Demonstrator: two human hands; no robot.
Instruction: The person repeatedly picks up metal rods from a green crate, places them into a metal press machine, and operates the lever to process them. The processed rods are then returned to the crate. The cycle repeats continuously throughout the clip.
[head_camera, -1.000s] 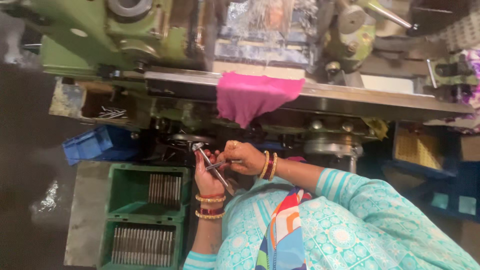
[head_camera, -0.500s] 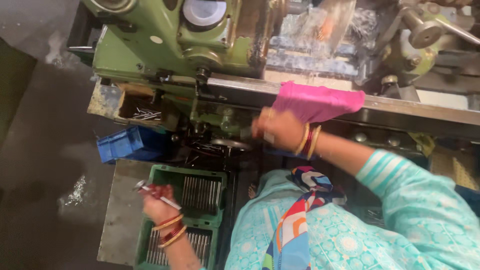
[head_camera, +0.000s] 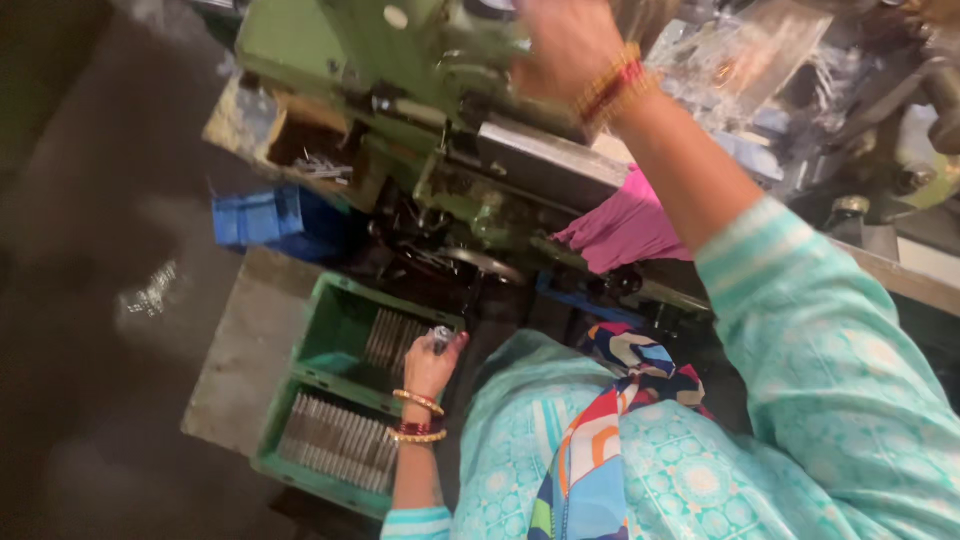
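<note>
A small shiny metal piece (head_camera: 440, 337) is pinched in the left hand (head_camera: 432, 365) fingers above a green crate (head_camera: 330, 330), mid-frame. Right hand (head_camera: 565, 45), blurred at top: fingers can't be told. Blue bin (head_camera: 265, 218) at left.

Dark concrete floor (head_camera: 90, 250); green machine (head_camera: 330, 40); dim light

We are losing our raised right hand (head_camera: 565, 45) to motion blur – fingers running off the top edge – and the small metal piece (head_camera: 440, 336) in our left hand (head_camera: 432, 366) is staying too tiny to identify.
</note>
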